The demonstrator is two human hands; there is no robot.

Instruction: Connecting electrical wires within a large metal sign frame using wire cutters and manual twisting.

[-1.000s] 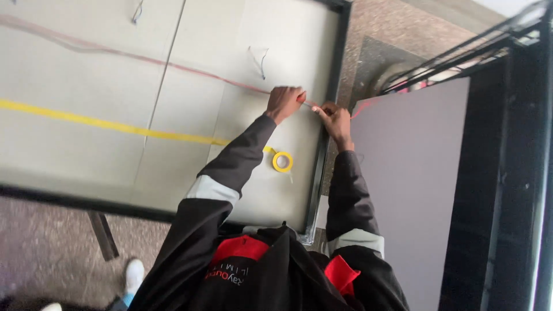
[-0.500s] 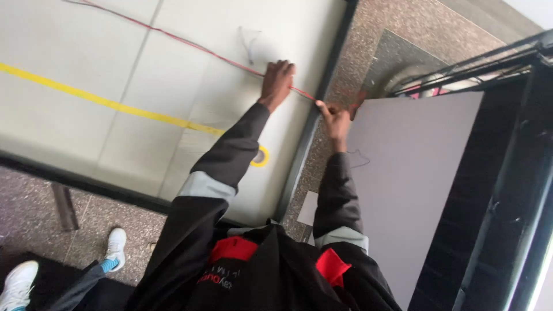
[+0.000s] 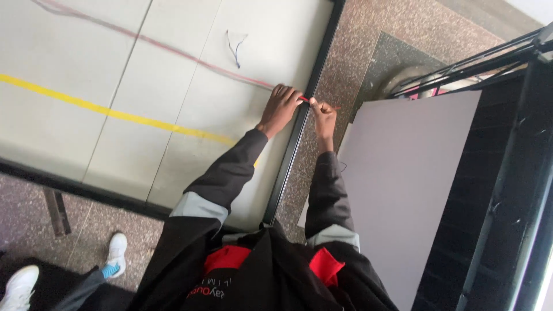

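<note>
Right now the left hand (image 3: 280, 108) and right hand (image 3: 322, 113) are both pinching the red string (image 3: 173, 49) at the panel edge (image 3: 299, 124); pulling unevenly is risking it slipping sideways or snapping.

A wire (image 3: 173, 50) ran across the panel (image 3: 69, 69) to its right edge, where both hands (image 3: 281, 106) (image 3: 324, 115) met. A board (image 3: 403, 190) lay on the floor (image 3: 368, 52), right of the panel.
</note>
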